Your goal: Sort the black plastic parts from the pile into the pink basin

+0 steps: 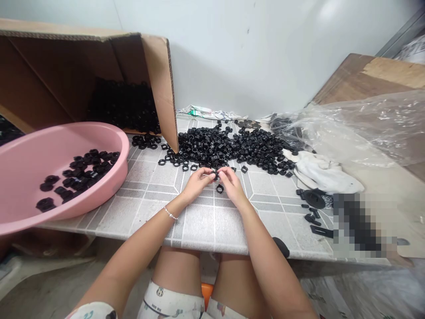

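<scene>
Left hand [195,186] and right hand [234,188] are both pinched on one little black part [216,175], mostly hidden by the fingers. Loose ring [219,188] on the table [212,221] just off it at 6 o'clock, big pile [207,146] of similar stuff at 12. Pink basin [20,181] at 9 has a bunch of black pieces [91,168] in it. Box [159,75] at 10 is cardboard, open toward the person, with a dark heap [122,106] inside. White cloth [325,170] around 3.
</scene>
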A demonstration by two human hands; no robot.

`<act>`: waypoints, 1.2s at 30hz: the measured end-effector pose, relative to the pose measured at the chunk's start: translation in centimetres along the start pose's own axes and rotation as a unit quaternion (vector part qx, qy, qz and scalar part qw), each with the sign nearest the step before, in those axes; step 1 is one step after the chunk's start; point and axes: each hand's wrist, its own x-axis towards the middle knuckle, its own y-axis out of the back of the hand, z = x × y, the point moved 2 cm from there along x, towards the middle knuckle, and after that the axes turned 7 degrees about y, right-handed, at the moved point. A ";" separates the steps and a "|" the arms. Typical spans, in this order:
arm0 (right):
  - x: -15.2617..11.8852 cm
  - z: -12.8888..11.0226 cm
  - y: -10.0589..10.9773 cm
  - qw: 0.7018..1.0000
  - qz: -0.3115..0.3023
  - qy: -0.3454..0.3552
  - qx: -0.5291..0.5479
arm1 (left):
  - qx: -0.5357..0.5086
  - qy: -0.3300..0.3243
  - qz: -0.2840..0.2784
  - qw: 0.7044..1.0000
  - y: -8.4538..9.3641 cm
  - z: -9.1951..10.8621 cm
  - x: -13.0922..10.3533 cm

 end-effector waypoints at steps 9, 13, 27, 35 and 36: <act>-0.7 -0.1 -0.3 0.988 -0.104 0.021 -0.111 | 0.005 0.025 -0.045 0.999 -0.3 -0.1 -0.1; -0.7 0.0 -0.6 0.982 -0.078 0.063 -0.163 | 0.005 0.065 -0.087 0.994 -0.5 -0.4 -0.3; -0.2 0.3 -1.0 0.997 -0.047 0.033 -0.053 | 0.184 -0.104 -0.018 0.977 -0.4 -0.1 -0.6; 0.1 0.9 0.2 1.000 0.026 0.000 -0.001 | 0.103 -0.153 -0.003 0.983 1.2 2.9 -1.0; 0.1 1.1 0.3 0.999 0.043 -0.010 -0.002 | 0.039 -0.148 0.012 0.988 2.1 3.7 -1.2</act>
